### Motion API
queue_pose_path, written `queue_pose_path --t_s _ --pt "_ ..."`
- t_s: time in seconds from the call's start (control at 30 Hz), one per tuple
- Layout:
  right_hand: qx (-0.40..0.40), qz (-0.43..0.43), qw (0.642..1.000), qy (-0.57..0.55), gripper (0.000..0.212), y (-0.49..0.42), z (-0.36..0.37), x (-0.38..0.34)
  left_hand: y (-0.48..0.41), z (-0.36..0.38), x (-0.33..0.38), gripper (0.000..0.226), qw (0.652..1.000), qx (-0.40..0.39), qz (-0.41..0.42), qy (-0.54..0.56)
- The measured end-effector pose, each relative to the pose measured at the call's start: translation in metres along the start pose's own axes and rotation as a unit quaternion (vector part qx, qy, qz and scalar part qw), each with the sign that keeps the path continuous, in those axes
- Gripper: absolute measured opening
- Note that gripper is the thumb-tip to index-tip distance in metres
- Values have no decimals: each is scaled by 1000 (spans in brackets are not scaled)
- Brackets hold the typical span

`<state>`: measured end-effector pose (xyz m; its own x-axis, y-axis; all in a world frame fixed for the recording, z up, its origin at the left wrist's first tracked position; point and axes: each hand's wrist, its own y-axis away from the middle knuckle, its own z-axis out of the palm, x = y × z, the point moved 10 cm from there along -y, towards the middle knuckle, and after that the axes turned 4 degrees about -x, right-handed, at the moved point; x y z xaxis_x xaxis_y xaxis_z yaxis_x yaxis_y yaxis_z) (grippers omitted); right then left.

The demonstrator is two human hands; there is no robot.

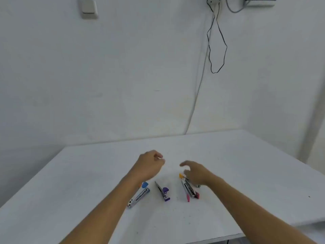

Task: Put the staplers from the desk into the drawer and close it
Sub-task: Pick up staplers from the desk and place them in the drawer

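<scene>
Staplers: small, rigid, slick metal; pinch the purple stapler [165, 192] across its sides. Your left hand [149, 164] is loosely curled and empty; your right hand [195, 171] is spread, holding nothing.

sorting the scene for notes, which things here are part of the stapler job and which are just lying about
Part of the job:
blue stapler
purple stapler
pink stapler
desk

Just there:
light switch
black cable

The drawer is out of view.
</scene>
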<state>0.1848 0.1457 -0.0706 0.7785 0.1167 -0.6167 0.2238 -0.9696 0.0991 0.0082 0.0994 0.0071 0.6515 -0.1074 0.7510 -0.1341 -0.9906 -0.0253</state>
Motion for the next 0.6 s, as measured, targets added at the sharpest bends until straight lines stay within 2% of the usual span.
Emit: queue_pose_path --t_s 0.13,0.27,0.37,0.5,0.6 --pt "-13 10 998 53 42 8 19 23 3 44 -8 25 999 -38 -16 -8" --pt "56 5 993 99 35 22 4 39 -2 83 -6 28 998 -60 -26 -17" --pt "92 12 989 119 44 33 -5 61 -9 122 -10 42 993 -81 -52 -70" --pt "110 23 980 165 37 59 -22 81 -19 155 -15 66 985 -46 -92 -140" --pt "107 73 978 166 29 80 -32 102 -20 163 -9 55 977 -9 -82 -198"
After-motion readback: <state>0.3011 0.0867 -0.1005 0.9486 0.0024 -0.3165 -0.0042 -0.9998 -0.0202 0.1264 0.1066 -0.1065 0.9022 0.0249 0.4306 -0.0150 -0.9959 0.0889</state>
